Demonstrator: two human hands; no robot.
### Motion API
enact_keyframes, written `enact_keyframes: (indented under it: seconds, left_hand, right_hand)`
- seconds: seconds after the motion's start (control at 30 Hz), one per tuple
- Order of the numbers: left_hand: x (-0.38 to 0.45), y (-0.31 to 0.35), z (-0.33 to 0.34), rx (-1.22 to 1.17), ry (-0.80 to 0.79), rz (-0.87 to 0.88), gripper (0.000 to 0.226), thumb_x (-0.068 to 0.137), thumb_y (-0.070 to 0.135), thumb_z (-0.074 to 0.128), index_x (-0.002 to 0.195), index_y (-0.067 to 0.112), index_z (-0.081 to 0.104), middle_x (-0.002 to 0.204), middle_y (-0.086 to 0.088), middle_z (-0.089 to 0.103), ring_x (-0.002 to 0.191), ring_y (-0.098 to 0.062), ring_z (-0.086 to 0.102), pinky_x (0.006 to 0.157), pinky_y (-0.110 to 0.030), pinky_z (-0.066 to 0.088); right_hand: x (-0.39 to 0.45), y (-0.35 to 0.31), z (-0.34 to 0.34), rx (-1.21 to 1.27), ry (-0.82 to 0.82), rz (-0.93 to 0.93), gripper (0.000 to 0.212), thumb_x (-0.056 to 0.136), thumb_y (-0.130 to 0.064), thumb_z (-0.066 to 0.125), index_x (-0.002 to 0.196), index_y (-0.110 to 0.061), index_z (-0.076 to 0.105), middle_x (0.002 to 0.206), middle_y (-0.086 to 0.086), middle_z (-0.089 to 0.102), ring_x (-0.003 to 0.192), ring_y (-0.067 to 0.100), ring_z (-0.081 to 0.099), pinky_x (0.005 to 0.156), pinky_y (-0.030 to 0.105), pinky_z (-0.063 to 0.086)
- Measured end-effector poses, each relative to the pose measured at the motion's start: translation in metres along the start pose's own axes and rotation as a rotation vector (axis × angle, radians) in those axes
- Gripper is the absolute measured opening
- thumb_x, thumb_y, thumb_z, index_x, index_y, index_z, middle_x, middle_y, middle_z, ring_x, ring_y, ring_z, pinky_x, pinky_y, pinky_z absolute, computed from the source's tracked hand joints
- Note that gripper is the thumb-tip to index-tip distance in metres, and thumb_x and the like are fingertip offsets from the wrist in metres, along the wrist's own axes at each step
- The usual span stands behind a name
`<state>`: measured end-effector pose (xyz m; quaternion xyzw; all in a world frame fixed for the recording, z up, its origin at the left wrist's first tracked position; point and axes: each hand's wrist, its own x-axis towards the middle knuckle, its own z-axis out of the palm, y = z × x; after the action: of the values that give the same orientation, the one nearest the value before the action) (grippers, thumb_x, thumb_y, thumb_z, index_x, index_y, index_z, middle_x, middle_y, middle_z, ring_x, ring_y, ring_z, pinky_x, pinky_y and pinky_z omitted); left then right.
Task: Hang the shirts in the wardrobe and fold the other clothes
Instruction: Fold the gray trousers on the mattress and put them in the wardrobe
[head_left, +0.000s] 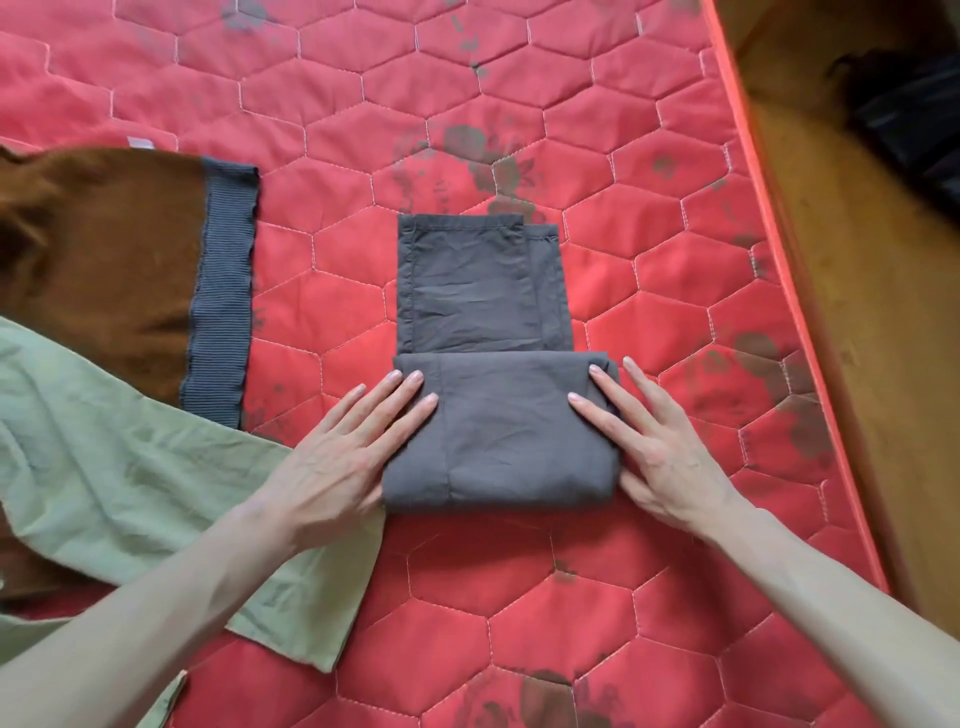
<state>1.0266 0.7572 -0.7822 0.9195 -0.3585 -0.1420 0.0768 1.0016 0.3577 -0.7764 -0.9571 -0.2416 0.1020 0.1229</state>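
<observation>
Both hands flat on grey trousers, centre of frame.

Left hand (343, 452): fingers straight, spread, pressing the left edge of the folded grey trousers (493, 374); holds nothing. Right hand (660, 441): fingers straight, pressing the right edge; holds nothing. Trousers lie on the red quilted mattress (519, 597), near part folded over, leg ends extending toward the top of the frame. Lower left: green cloth (130, 467), under the left forearm. Left, further up: brown garment (104, 260) with a grey ribbed hem. Upper right: wooden floor (857, 312).
</observation>
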Motion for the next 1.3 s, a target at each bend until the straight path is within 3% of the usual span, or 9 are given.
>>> enact_keyframes:
  seconds: [0.17,0.33,0.5,0.57,0.63,0.77,0.97,1.07,1.3]
  left_hand:
    - [-0.007,0.009,-0.011,-0.22,0.008,-0.007,0.088,0.081,0.028,0.044,0.165,0.023,0.02,0.174,0.004,0.012,0.16,-0.016,0.01,0.127,-0.042,0.012]
    - [-0.014,0.032,-0.021,-0.645,0.153,-0.123,0.083,0.071,0.004,0.048,0.152,0.02,0.047,0.161,0.009,0.042,0.152,-0.013,0.034,0.126,-0.033,0.021]
    - [-0.001,0.052,-0.022,-1.181,0.315,-0.721,0.024,0.09,0.05,0.044,0.101,0.04,0.062,0.102,0.015,0.069,0.113,-0.023,0.068,0.105,-0.029,0.05]
    - [0.006,0.057,-0.026,-1.272,0.405,-0.851,0.046,0.09,0.079,0.035,0.09,0.04,0.059,0.087,0.02,0.07,0.096,0.006,0.07,0.095,-0.015,0.05]
    - [0.01,0.059,-0.031,-1.272,0.414,-0.89,0.06,0.095,0.079,0.012,0.092,0.042,0.059,0.102,0.024,0.066,0.091,0.025,0.057,0.092,-0.002,0.036]
    - [0.025,0.059,-0.028,-1.388,0.449,-1.024,0.083,0.088,0.09,0.008,0.12,0.044,0.071,0.125,0.016,0.07,0.119,0.0,0.057,0.112,-0.026,0.035]
    - [0.04,0.054,-0.025,-1.165,0.435,-1.052,0.033,0.097,0.062,0.057,0.111,0.034,0.067,0.102,0.021,0.073,0.099,0.009,0.065,0.098,-0.036,0.052]
    - [0.044,0.049,-0.011,-0.993,0.437,-1.126,0.038,0.094,0.067,0.058,0.099,0.029,0.059,0.094,0.015,0.069,0.095,-0.011,0.066,0.091,-0.044,0.051]
    - [0.063,0.052,-0.015,-0.492,0.719,-1.039,0.059,0.101,0.038,0.059,0.147,0.007,0.042,0.144,-0.017,0.045,0.136,-0.035,0.04,0.116,-0.039,0.027]
  right_hand:
    - [-0.012,-0.002,0.002,0.111,0.002,-0.015,0.093,0.078,-0.024,0.079,0.16,-0.026,0.035,0.172,0.003,0.021,0.16,0.032,0.009,0.128,0.046,0.02]
    - [-0.02,-0.013,0.004,0.316,0.109,0.023,0.066,0.089,-0.033,0.061,0.152,-0.018,0.049,0.167,0.0,0.034,0.159,0.028,0.019,0.124,0.049,0.025]
    - [-0.016,-0.035,0.0,0.449,0.291,0.137,0.048,0.096,-0.046,0.06,0.13,-0.013,0.065,0.145,-0.01,0.06,0.146,0.009,0.043,0.122,0.042,0.029]
    - [-0.009,-0.051,-0.003,0.537,0.39,0.243,0.045,0.098,-0.051,0.058,0.12,-0.013,0.068,0.123,-0.012,0.07,0.124,-0.006,0.057,0.109,0.028,0.041]
    - [0.001,-0.065,-0.007,0.669,0.439,0.396,0.046,0.091,-0.051,0.06,0.109,-0.009,0.066,0.092,-0.001,0.073,0.086,0.008,0.067,0.08,0.029,0.05]
    - [0.034,-0.08,-0.012,0.841,0.457,0.527,0.055,0.091,-0.062,0.055,0.114,-0.012,0.057,0.083,0.007,0.072,0.077,0.026,0.063,0.072,0.035,0.048]
    - [0.082,-0.075,0.0,0.804,0.473,0.644,0.028,0.106,-0.047,0.047,0.104,-0.019,0.049,0.069,-0.013,0.056,0.066,0.007,0.053,0.066,0.027,0.038]
    - [0.099,-0.066,0.016,0.656,0.505,0.673,0.036,0.108,-0.047,0.046,0.113,-0.013,0.055,0.086,-0.003,0.064,0.083,0.02,0.058,0.075,0.031,0.038]
    - [0.111,-0.068,0.02,0.118,0.547,0.683,0.055,0.106,-0.045,0.041,0.151,-0.013,0.048,0.15,0.011,0.049,0.138,0.033,0.046,0.113,0.044,0.035]
